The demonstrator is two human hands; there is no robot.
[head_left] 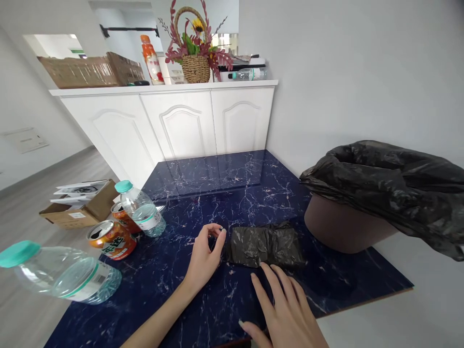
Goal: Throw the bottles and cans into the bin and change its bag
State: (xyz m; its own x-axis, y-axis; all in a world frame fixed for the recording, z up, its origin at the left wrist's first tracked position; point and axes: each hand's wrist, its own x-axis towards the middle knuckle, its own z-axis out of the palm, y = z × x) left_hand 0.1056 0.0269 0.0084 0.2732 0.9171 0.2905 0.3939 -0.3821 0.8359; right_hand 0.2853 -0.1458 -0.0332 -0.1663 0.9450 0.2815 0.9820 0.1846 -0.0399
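Head view: dark blue, marble-patterned tabletop (pixel 217 309) with two bare hands over its near half
Right hand (pixel 286 309): nearest, palm down, fingers spread wide and holding nothing, tips at the near edge of a folded black plastic bag (pixel 264 246); whether they touch it is hard to tell
Left hand (pixel 206 253): a little farther off, thumb and fingers curled to a narrow gap beside the bag's left end; cannot tell whether they pinch its edge
Folded bag's place: flat on the tabletop, just ahead of the right hand
Near left bottle (pixel 85 280): clear, teal-capped, partly filled with water
Orange drink cans: the front can (pixel 115 241) opened on top, the rear can (pixel 123 217) partly hidden behind it
Far left bottle (pixel 145 212): teal-capped, part full, just beside the rear can
Brown trash bin (pixel 344 224): at right, black liner (pixel 380 179) draped over its rim
Open carton (pixel 85 212): beyond the left edge, papers inside
White cabinet (pixel 239 125): far end, a woven flower basket (pixel 195 69) and an orange-capped bottle (pixel 152 63) on top
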